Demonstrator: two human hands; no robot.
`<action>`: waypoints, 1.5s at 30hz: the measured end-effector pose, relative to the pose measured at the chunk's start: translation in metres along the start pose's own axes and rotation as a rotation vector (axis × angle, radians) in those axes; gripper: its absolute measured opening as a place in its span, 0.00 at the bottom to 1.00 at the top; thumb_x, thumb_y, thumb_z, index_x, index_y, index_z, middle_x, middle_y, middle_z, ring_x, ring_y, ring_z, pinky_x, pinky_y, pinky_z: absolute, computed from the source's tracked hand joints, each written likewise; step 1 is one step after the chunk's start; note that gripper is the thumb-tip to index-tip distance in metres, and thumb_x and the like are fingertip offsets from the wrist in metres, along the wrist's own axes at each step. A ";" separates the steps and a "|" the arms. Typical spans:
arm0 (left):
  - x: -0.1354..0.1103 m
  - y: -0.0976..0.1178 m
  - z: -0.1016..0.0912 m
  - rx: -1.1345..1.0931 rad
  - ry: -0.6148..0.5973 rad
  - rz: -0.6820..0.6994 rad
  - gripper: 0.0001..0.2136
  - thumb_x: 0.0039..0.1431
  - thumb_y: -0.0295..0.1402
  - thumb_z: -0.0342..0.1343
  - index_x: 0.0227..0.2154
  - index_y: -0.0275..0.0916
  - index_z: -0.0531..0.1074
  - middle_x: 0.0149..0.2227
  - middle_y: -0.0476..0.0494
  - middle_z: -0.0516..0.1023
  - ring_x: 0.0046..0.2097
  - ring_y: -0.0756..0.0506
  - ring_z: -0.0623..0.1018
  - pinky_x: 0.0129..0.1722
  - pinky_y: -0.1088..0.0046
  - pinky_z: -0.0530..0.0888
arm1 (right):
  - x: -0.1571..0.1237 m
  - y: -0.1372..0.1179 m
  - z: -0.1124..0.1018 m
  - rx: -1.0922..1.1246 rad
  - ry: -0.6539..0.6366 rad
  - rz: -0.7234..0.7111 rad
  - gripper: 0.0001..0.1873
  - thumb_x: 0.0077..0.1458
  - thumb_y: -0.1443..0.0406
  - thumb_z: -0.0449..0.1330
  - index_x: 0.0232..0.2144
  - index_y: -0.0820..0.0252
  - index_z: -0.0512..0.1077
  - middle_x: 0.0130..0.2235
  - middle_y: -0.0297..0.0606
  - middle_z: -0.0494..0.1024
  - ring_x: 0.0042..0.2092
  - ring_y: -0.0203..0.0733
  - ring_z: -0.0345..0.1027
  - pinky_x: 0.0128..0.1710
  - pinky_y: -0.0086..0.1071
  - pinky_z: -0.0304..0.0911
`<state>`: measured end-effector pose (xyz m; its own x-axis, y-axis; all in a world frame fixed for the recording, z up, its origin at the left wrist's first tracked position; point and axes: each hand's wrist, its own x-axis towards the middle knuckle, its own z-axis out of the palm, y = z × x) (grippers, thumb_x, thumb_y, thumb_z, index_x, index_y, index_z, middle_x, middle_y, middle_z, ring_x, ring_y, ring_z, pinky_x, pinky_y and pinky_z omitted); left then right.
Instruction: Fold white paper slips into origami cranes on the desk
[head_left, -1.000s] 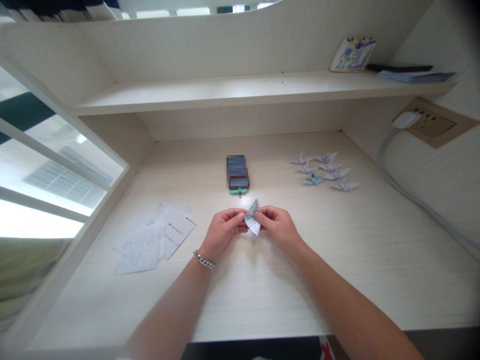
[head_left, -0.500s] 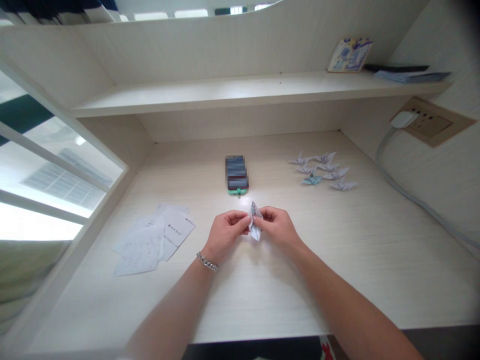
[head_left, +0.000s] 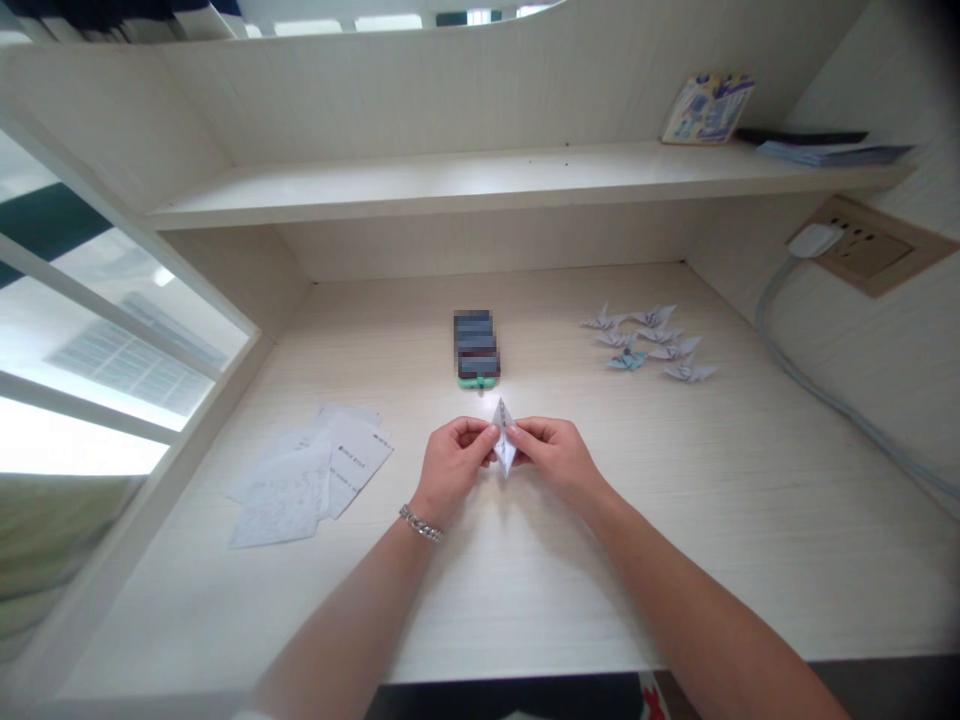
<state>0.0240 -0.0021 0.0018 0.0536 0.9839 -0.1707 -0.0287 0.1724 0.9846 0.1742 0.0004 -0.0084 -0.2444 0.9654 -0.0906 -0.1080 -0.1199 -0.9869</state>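
Note:
A small piece of folded paper (head_left: 503, 440), white with dark print and shaped like a narrow diamond, is pinched between both hands above the desk. My left hand (head_left: 459, 455), with a silver chain bracelet (head_left: 421, 523) at its wrist, grips the left edge between thumb and fingers. On the opposite edge, my right hand (head_left: 553, 452) holds it the same way. Several folded paper cranes (head_left: 675, 348) stand in a group at the back right; one of them is a blue crane (head_left: 627, 360). Loose printed paper sheets (head_left: 281, 492) lie overlapping to the left.
A phone (head_left: 477, 345) with a green end lies behind my hands. Along the right wall a grey cable (head_left: 832, 395) runs from a plug in the wall socket (head_left: 870, 245). A shelf (head_left: 450, 185) crosses above the desk, holding a small box (head_left: 707, 108).
Both hands have turned the folded paper so that its flat diamond face shows, where before its flaps stood partly spread. The hands stay in nearly the same place.

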 end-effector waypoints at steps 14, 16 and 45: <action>-0.004 -0.003 0.005 0.057 0.065 0.071 0.12 0.48 0.39 0.60 0.28 0.33 0.71 0.21 0.48 0.72 0.23 0.53 0.71 0.22 0.79 0.67 | 0.001 0.004 0.004 0.077 0.035 0.007 0.18 0.48 0.54 0.60 0.33 0.63 0.77 0.27 0.38 0.77 0.28 0.40 0.69 0.32 0.34 0.67; -0.003 -0.004 0.005 0.045 0.065 0.065 0.12 0.47 0.39 0.60 0.28 0.33 0.70 0.22 0.48 0.72 0.23 0.53 0.71 0.22 0.79 0.67 | 0.001 0.005 0.004 0.069 0.040 0.007 0.18 0.49 0.54 0.60 0.33 0.63 0.77 0.27 0.38 0.77 0.28 0.40 0.69 0.32 0.34 0.67; -0.007 0.000 0.002 0.102 -0.207 -0.039 0.11 0.46 0.38 0.60 0.25 0.33 0.73 0.22 0.46 0.72 0.23 0.52 0.69 0.22 0.77 0.63 | 0.002 -0.005 -0.002 -0.118 0.211 -0.067 0.15 0.45 0.55 0.62 0.27 0.62 0.76 0.28 0.39 0.76 0.30 0.39 0.66 0.30 0.31 0.61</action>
<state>0.0255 -0.0092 0.0030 0.2564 0.9441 -0.2074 0.0776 0.1938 0.9780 0.1766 0.0031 -0.0041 -0.0320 0.9988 -0.0376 -0.0007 -0.0377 -0.9993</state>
